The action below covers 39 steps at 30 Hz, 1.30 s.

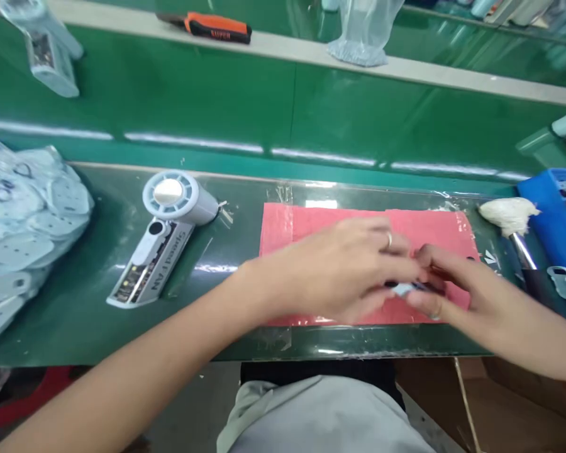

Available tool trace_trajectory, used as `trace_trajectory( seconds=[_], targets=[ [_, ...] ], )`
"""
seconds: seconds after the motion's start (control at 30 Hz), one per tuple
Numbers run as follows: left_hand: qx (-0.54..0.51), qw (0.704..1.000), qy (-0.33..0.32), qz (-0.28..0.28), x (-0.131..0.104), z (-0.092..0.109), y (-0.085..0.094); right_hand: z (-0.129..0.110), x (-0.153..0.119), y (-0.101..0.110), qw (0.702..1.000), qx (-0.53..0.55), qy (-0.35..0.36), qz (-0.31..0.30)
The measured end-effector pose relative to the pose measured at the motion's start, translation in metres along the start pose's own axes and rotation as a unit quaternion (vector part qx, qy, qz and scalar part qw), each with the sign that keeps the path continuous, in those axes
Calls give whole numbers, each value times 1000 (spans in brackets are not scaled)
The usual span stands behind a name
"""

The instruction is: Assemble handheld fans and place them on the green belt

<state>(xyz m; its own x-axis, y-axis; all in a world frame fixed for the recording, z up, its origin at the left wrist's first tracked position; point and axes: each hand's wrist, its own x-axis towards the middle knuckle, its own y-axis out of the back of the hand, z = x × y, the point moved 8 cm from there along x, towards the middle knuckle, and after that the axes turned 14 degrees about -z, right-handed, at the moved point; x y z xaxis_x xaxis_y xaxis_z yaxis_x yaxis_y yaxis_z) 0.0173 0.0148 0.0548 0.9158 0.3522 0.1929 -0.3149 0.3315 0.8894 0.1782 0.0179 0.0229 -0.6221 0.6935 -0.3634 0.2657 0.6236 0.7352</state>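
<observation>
Over the pink mat (302,233), my two hands meet at a small light-blue plastic piece (404,289) with a dark part beside it. My right hand (457,283) is closed on it, thumb below and fingers above. My left hand (344,270), a ring on one finger, reaches across from the left with its fingertips closed at the same piece. The fingers hide most of it, and motion blurs them. Left of the mat lies a light-blue handheld fan (170,239), its handle uncovered on one side, with circuit parts showing.
A bag of light-blue plastic covers (33,220) is at the left. On the right are a blue bin (556,226), a white-headed brush (514,217) and a small light-blue frame (563,282). Orange-handled pliers (217,28), a clear bag (365,38) and another fan (49,53) rest on the ledge.
</observation>
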Motion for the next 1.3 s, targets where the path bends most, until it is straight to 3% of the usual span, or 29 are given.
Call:
trace_trajectory(
  seconds=[0.1,0.2,0.33,0.53,0.67,0.8,1.03,1.3],
  targets=[
    [116,993,21,-16,-12,22,-2,-27,-8,-17,982,-142,86,86],
    [175,979,94,-38,-18,19,-6,-48,-13,-32,939,-265,128,176],
    [120,980,130,-97,-18,8,-19,-52,-13,-40,919,-297,142,219],
    [175,977,85,-84,-15,18,-25,-53,-15,-47,880,-355,176,262],
    [174,980,71,-63,-14,16,-20,-52,-12,-47,886,-320,196,271],
    [171,979,78,-82,-11,13,-18,-45,-10,-45,904,-281,191,258],
    [196,974,87,-70,-9,16,-15,-38,-17,-52,905,-310,158,244],
    [209,972,84,-69,-7,20,-22,-33,-18,-61,942,-189,110,253]
  ],
)
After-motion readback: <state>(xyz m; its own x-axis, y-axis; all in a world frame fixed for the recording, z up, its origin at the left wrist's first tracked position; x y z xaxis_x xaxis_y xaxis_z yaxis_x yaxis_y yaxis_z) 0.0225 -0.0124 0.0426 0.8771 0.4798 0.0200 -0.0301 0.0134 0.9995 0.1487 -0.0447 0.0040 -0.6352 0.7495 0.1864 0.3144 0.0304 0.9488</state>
